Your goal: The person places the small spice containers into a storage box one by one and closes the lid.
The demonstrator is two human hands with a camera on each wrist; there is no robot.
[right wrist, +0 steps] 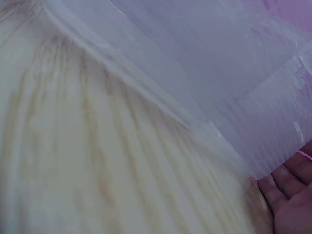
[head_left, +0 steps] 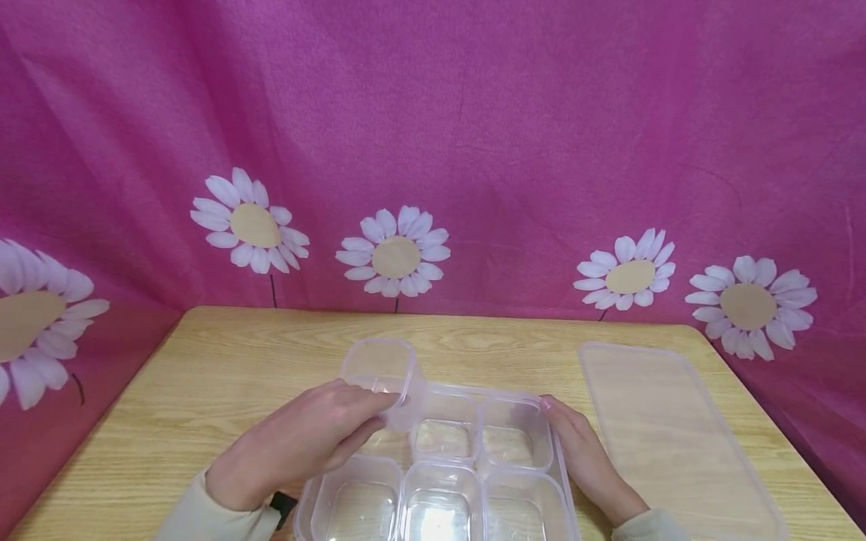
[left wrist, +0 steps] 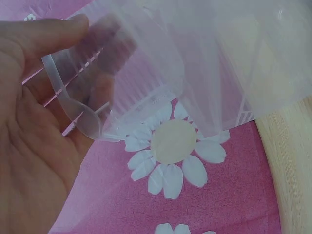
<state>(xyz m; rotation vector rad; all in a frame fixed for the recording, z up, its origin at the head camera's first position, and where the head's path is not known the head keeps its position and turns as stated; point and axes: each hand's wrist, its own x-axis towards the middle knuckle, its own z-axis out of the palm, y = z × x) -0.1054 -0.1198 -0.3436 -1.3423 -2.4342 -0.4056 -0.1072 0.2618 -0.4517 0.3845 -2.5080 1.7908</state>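
Note:
A small clear plastic container (head_left: pixel 379 364) is tilted over the far left corner of a large clear box (head_left: pixel 567 481). My left hand (head_left: pixel 304 432) grips it by the near rim; in the left wrist view the thumb is on one side of its wall and the fingers show through the plastic. Several similar small containers (head_left: pixel 443 430) sit in rows inside the box, with a gap at the far left. On the box's right side my right hand (head_left: pixel 588 458) holds the wall, thumb over the rim near the far right corner. In the right wrist view its fingers lie along the ribbed wall.
A flat translucent lid (head_left: pixel 676 428) lies on the wooden table (head_left: pixel 271 346) to the right of the box. Behind and beside the table hangs a magenta cloth (head_left: pixel 473 150) printed with white daisies.

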